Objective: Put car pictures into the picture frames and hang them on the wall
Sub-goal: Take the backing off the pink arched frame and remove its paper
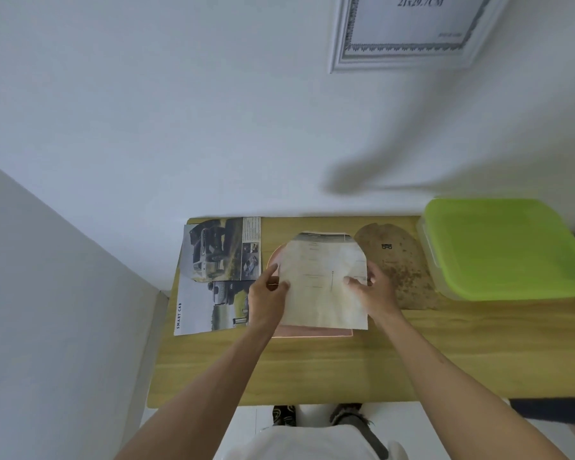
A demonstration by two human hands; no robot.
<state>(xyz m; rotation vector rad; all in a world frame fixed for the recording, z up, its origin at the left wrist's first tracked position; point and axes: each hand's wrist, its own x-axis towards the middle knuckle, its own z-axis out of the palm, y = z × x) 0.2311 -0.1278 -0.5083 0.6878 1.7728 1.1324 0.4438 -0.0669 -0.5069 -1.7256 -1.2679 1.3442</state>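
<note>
Wooden table (346,366), light grain, pushed against a white wall (180,111). A second white panel (47,277) closes the corner at 9 o'clock. Pale floor shows below the table's near edge, with the person's feet on it.

Both hands at table centre hold one cut paper (324,280), blank pale side up, top corners rounded. Left hand (268,298) pinches its left edge, thumb on top. Right hand (374,290) pinches its right edge, fingers curled over the sheet. The paper lies over a pink frame (312,332), of which only strips show at the sheet's left and bottom edges.

At 9 o'clock of the paper, a car brochure (213,273) lies flat, printed with trucks and "SMART CAB", one corner reaching past the table edge. At 3 o'clock, a brown backing board (399,263), mottled, arch-shaped, touching or just beside the right hand. Farther at 3 o'clock, a clear box with green lid (498,247) against the wall.

On the wall at 1 o'clock, a white frame (409,31) hangs, its insert reading "21x29.7CM".
</note>
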